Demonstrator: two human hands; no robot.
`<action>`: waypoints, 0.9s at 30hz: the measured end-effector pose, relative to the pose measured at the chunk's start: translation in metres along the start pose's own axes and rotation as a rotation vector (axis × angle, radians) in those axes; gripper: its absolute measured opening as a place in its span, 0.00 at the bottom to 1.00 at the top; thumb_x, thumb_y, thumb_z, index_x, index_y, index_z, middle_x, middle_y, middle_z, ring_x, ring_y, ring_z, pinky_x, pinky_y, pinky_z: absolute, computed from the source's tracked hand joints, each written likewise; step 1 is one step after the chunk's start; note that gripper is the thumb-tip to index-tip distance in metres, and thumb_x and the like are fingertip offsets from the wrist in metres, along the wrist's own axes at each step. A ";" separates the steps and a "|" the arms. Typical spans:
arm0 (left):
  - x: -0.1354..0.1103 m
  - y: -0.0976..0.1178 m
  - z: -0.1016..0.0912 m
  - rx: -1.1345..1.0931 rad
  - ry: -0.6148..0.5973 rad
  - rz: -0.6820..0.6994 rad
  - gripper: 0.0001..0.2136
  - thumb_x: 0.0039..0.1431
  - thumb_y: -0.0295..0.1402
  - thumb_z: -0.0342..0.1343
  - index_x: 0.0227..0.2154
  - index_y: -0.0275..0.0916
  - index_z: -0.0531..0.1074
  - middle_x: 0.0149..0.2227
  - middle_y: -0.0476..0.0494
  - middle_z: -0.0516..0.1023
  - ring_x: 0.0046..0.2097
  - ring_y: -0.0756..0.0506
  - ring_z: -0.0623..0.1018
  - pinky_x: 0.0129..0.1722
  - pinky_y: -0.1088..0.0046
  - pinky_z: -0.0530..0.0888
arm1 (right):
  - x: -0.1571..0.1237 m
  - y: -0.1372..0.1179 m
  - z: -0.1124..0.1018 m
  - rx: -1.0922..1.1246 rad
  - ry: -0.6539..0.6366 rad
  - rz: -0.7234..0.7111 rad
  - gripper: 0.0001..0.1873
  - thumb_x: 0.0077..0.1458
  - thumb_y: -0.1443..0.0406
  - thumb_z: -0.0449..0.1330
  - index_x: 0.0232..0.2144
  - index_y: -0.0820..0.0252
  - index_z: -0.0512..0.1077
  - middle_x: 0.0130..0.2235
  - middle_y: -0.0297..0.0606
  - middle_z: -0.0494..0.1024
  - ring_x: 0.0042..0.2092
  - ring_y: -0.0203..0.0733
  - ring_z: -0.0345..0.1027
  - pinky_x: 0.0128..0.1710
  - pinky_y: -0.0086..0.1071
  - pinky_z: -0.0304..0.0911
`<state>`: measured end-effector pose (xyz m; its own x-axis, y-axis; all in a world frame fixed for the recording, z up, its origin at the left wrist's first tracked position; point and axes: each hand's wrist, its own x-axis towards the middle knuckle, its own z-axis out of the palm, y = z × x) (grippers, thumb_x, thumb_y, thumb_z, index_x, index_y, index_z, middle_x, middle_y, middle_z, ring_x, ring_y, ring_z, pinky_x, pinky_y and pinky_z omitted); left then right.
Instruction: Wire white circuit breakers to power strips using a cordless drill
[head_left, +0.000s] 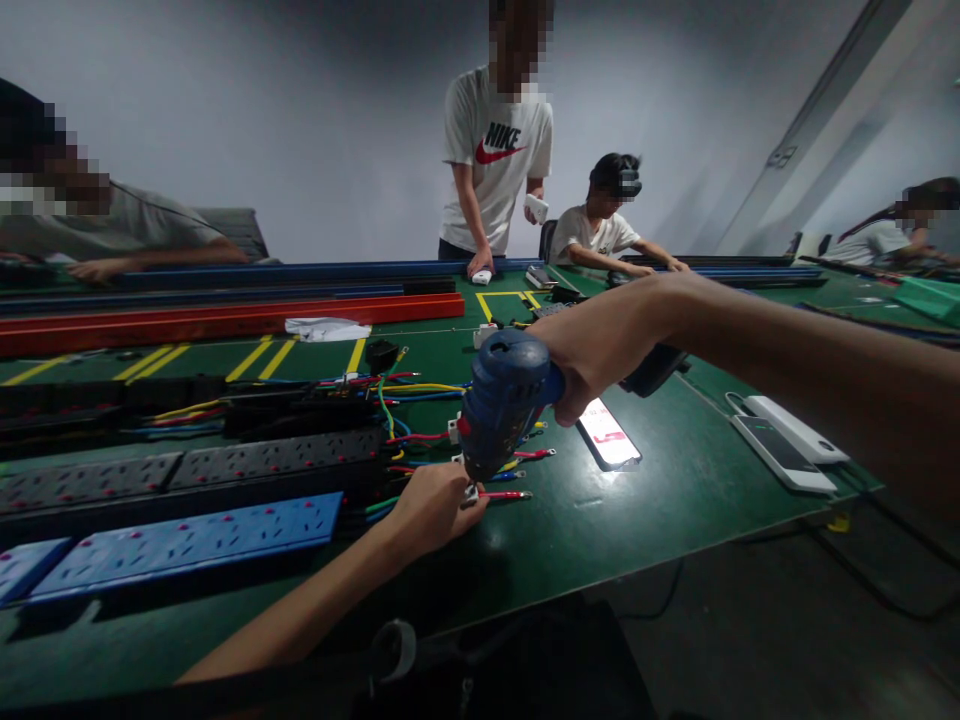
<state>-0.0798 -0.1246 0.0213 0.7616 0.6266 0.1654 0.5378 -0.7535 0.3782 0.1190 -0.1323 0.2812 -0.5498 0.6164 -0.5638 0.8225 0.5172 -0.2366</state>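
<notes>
Blue drill [501,400] is held, tip down, in the fingers of the right hand [592,350], left of the lit phone [611,440]. Also left of the phone, a small white block [470,494] seems pinched by the left hand [427,510], just under the tip.

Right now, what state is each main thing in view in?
Right hand: gripping the drill
Left hand: pinching the white connector
Drill: nose down
White connector: held under the drill's tip
Front red wire: ring end unattached
Phone: face up, screen lit
Blue socket strips: face up, visible sockets unplugged
</notes>
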 end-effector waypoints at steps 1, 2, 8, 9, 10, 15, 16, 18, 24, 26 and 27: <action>0.000 0.000 0.000 0.002 -0.006 -0.007 0.10 0.59 0.38 0.55 0.34 0.36 0.76 0.33 0.41 0.79 0.34 0.42 0.78 0.33 0.70 0.68 | 0.000 0.001 0.000 0.001 -0.002 -0.015 0.17 0.46 0.69 0.66 0.42 0.67 0.72 0.32 0.32 0.74 0.34 0.33 0.65 0.35 0.29 0.57; 0.000 0.000 0.000 0.003 -0.009 -0.015 0.10 0.59 0.38 0.55 0.34 0.37 0.76 0.33 0.41 0.79 0.34 0.42 0.78 0.33 0.70 0.68 | 0.000 0.002 0.000 0.000 0.003 -0.029 0.18 0.47 0.69 0.66 0.43 0.66 0.72 0.33 0.32 0.74 0.35 0.33 0.65 0.35 0.29 0.58; 0.000 -0.003 0.003 0.007 0.014 0.004 0.09 0.57 0.36 0.56 0.35 0.37 0.76 0.33 0.41 0.79 0.34 0.43 0.78 0.33 0.72 0.68 | -0.001 0.003 0.001 -0.013 0.010 -0.006 0.19 0.45 0.67 0.67 0.42 0.62 0.72 0.33 0.31 0.74 0.35 0.35 0.66 0.35 0.30 0.59; 0.000 -0.004 0.003 -0.001 0.016 0.009 0.09 0.57 0.36 0.56 0.35 0.37 0.76 0.33 0.41 0.79 0.34 0.43 0.78 0.33 0.73 0.68 | -0.001 0.002 0.001 -0.005 0.009 0.007 0.18 0.45 0.68 0.67 0.41 0.61 0.72 0.32 0.30 0.74 0.35 0.35 0.66 0.36 0.30 0.59; -0.001 -0.004 0.004 -0.010 0.021 0.010 0.08 0.56 0.35 0.56 0.35 0.37 0.76 0.33 0.42 0.79 0.34 0.43 0.78 0.33 0.73 0.68 | -0.002 0.002 0.001 0.006 0.016 0.017 0.17 0.44 0.68 0.67 0.40 0.61 0.72 0.32 0.29 0.74 0.35 0.34 0.66 0.36 0.31 0.59; -0.001 -0.005 0.006 -0.022 0.031 0.007 0.08 0.56 0.35 0.56 0.33 0.38 0.77 0.32 0.42 0.80 0.34 0.43 0.78 0.34 0.72 0.68 | -0.004 0.000 0.002 0.039 0.054 -0.018 0.22 0.44 0.69 0.67 0.45 0.60 0.72 0.37 0.30 0.75 0.39 0.35 0.66 0.40 0.31 0.59; -0.001 -0.005 0.006 -0.015 0.026 0.006 0.08 0.57 0.35 0.56 0.33 0.38 0.77 0.32 0.42 0.80 0.34 0.42 0.79 0.34 0.72 0.68 | -0.004 0.000 0.002 0.041 0.058 -0.027 0.22 0.44 0.69 0.67 0.45 0.59 0.72 0.38 0.30 0.75 0.40 0.35 0.67 0.41 0.31 0.59; 0.000 -0.005 0.005 -0.006 0.018 0.001 0.08 0.57 0.35 0.56 0.33 0.39 0.77 0.32 0.43 0.80 0.34 0.42 0.79 0.33 0.71 0.69 | -0.005 -0.001 0.003 0.051 0.071 -0.028 0.22 0.44 0.70 0.67 0.44 0.59 0.72 0.38 0.30 0.76 0.40 0.35 0.67 0.41 0.31 0.59; 0.000 -0.004 0.004 -0.022 0.018 0.003 0.08 0.56 0.35 0.56 0.33 0.38 0.77 0.32 0.42 0.80 0.34 0.43 0.79 0.33 0.72 0.68 | -0.004 0.001 0.004 0.063 0.080 -0.030 0.21 0.41 0.71 0.69 0.41 0.60 0.74 0.35 0.28 0.76 0.38 0.34 0.67 0.39 0.29 0.59; 0.000 -0.004 0.004 -0.026 0.022 0.000 0.08 0.56 0.35 0.56 0.33 0.38 0.77 0.32 0.43 0.80 0.34 0.43 0.79 0.33 0.72 0.68 | -0.004 0.002 0.004 0.065 0.081 -0.031 0.21 0.41 0.71 0.68 0.41 0.60 0.74 0.36 0.28 0.76 0.38 0.34 0.67 0.39 0.29 0.60; 0.000 -0.004 0.004 -0.026 0.024 0.000 0.08 0.57 0.35 0.56 0.33 0.38 0.77 0.32 0.43 0.80 0.34 0.43 0.79 0.33 0.72 0.68 | -0.004 0.002 0.004 0.078 0.080 -0.026 0.20 0.41 0.71 0.68 0.41 0.61 0.74 0.35 0.28 0.76 0.38 0.34 0.67 0.39 0.29 0.60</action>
<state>-0.0810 -0.1224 0.0157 0.7529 0.6311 0.1869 0.5278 -0.7485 0.4014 0.1232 -0.1362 0.2799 -0.5787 0.6504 -0.4920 0.8147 0.4878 -0.3134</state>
